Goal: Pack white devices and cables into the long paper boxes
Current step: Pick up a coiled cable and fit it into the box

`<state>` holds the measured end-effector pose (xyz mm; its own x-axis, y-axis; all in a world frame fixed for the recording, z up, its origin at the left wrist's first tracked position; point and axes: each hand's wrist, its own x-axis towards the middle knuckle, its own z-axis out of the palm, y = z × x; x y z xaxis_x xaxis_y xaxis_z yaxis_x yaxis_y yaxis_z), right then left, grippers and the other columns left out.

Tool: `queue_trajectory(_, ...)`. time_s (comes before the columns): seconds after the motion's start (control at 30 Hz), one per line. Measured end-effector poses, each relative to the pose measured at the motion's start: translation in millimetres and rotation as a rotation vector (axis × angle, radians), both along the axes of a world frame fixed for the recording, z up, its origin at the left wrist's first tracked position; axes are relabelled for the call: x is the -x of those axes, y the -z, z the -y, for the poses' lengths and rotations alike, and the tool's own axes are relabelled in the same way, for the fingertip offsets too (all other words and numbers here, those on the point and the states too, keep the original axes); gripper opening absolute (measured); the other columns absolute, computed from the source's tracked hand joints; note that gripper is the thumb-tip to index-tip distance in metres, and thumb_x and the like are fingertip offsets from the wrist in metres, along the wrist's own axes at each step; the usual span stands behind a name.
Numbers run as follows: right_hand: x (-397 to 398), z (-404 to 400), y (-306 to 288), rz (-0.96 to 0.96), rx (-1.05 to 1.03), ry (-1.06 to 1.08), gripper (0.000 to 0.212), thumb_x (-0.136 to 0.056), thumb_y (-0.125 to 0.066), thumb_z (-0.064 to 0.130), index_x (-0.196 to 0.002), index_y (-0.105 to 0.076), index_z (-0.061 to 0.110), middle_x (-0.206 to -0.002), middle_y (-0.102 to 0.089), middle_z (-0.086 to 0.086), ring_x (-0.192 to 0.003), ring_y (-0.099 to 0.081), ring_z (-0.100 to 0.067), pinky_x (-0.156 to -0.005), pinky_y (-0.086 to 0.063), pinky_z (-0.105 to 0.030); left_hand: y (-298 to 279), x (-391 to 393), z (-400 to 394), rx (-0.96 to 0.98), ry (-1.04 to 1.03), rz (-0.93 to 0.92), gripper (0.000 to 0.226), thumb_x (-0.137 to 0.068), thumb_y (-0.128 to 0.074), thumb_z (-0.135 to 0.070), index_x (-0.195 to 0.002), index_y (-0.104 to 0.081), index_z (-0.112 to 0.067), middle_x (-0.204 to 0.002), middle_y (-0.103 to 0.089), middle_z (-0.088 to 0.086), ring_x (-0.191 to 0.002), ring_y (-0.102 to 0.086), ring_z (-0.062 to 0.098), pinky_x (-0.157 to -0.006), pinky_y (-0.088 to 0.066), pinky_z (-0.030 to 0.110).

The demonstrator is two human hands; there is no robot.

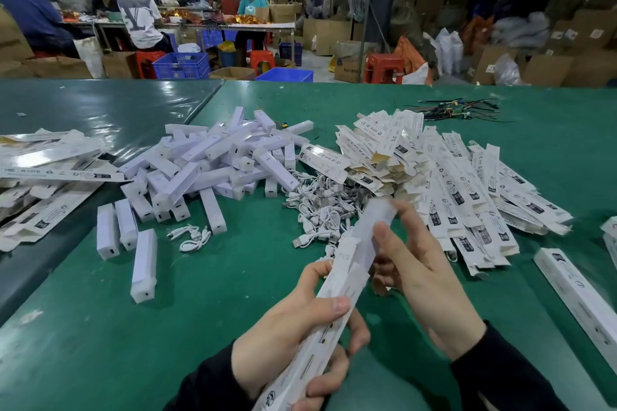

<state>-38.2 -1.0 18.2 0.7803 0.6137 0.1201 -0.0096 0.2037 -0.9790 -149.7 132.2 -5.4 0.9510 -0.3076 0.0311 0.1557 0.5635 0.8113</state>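
Note:
My left hand (293, 330) grips a long white paper box (320, 320) that slants up to the right, its open end at the top. My right hand (424, 280) holds a white device (374, 227) with its lower end inside the box's open end; the device looks blurred. A heap of white devices (213, 160) lies on the green table (233, 277) ahead to the left. Coiled white cables (320, 210) lie in a pile just beyond my hands. Flat paper boxes (450, 177) are stacked in a fan to the right.
More flat boxes (43, 157) lie at the left edge. One box (581, 294) lies near the right edge. A bundle of coloured wires (457, 108) sits at the far side. People sit at tables behind, among cartons, blue crates and red stools.

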Motion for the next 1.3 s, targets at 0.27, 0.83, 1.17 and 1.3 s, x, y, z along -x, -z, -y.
queue_trajectory(0.27, 3.2, -7.0, 11.0, 0.169, 0.107, -0.037, 0.019, -0.08, -0.062, 0.037, -0.078, -0.074, 0.022, -0.074, -0.067, 0.001, -0.063, -0.051, -0.009, -0.051, -0.042, -0.02, -1.0, 0.6, -1.6, -0.008, -0.066, -0.024, 0.052, -0.086, -0.063, -0.028, -0.127, -0.031, -0.026, -0.085, -0.053, 0.016, -0.036, -0.042, 0.015, -0.033, -0.043, 0.02)
queue_trajectory(0.83, -18.7, 5.2, 15.7, 0.105, 0.161, 0.048, 0.026, -0.089, -0.063, 0.043, -0.089, -0.076, 0.021, -0.094, -0.075, 0.001, -0.085, -0.068, -0.016, -0.065, -0.052, -0.021, -1.4, -6.1, -1.9, -0.221, -0.442, -0.131, 0.046, -0.077, -0.081, -0.021, -0.113, -0.052, -0.016, -0.074, -0.055, 0.008, -0.04, -0.049, 0.021, -0.033, -0.044, 0.022)
queue_trajectory(1.17, -36.8, 25.7, 20.0, 0.598, 1.024, 0.083, 0.042, -0.07, -0.082, 0.034, -0.104, -0.057, 0.032, -0.085, -0.059, 0.008, -0.068, -0.057, -0.008, -0.071, -0.049, -0.028, 2.3, -13.2, -12.9, 0.005, -0.779, -0.378, 0.035, -0.092, -0.051, -0.036, -0.102, -0.062, -0.004, -0.073, -0.066, 0.012, -0.05, -0.057, 0.021, -0.04, -0.05, 0.028)
queue_trajectory(1.3, -38.7, 26.5, 15.9, 0.636, 0.923, 0.215, 0.025, -0.073, -0.075, 0.022, -0.092, -0.063, 0.032, -0.085, -0.065, 0.014, -0.06, -0.06, 0.0, -0.059, -0.041, -0.012, 5.0, -12.7, -12.9, 0.03, -0.743, -0.393, 0.036, -0.097, -0.045, -0.034, -0.114, -0.056, -0.004, -0.069, -0.062, 0.014, -0.044, -0.051, 0.023, -0.035, -0.043, 0.024)
